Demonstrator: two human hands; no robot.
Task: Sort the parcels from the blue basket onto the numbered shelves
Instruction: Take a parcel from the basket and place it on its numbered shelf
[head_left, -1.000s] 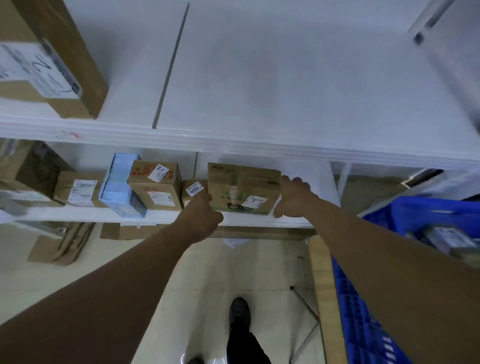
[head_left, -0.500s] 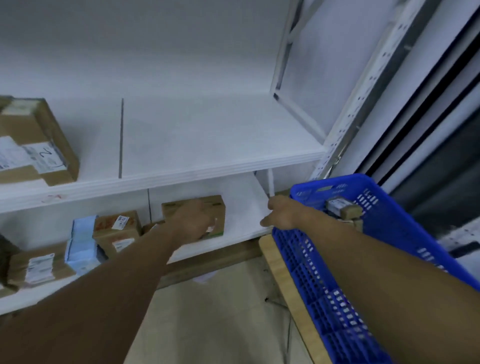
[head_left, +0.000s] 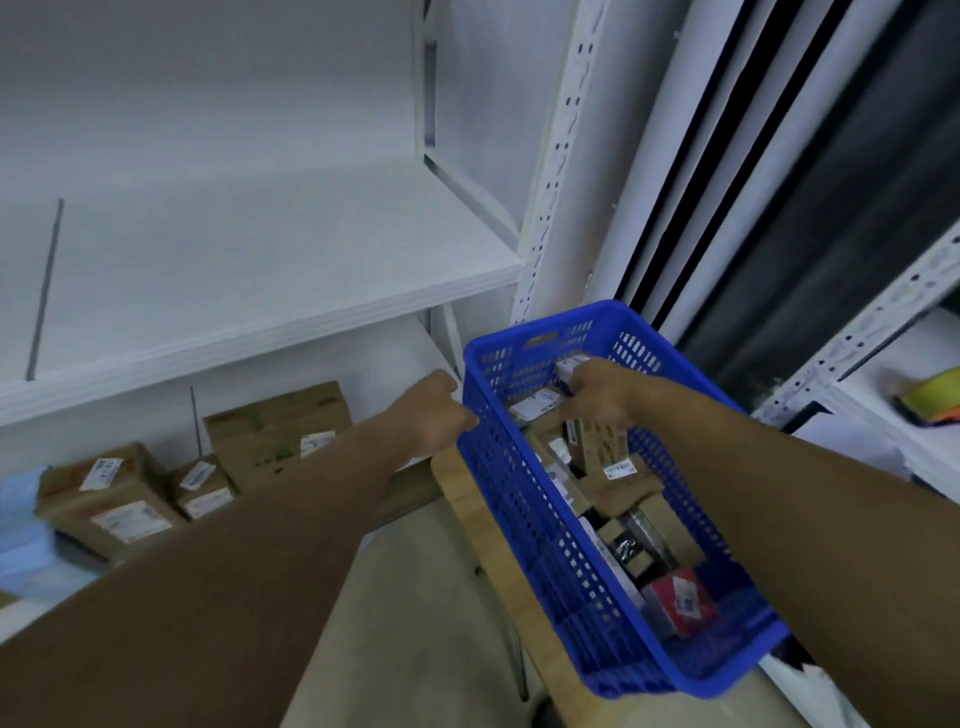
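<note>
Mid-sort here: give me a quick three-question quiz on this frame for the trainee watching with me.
1. True or false: the right hand reaches inside the blue basket.
2. The red parcel lies: A) at the basket's near end, B) at its far end, C) on the floor.
3. Fill in: the cardboard boxes sit ___ the white shelf board.
Key: 1 true; 2 A; 3 below.

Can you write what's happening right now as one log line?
phase: parcel pick | right hand: inside blue basket, at small parcel, grip unclear | left hand: beside blue basket
</note>
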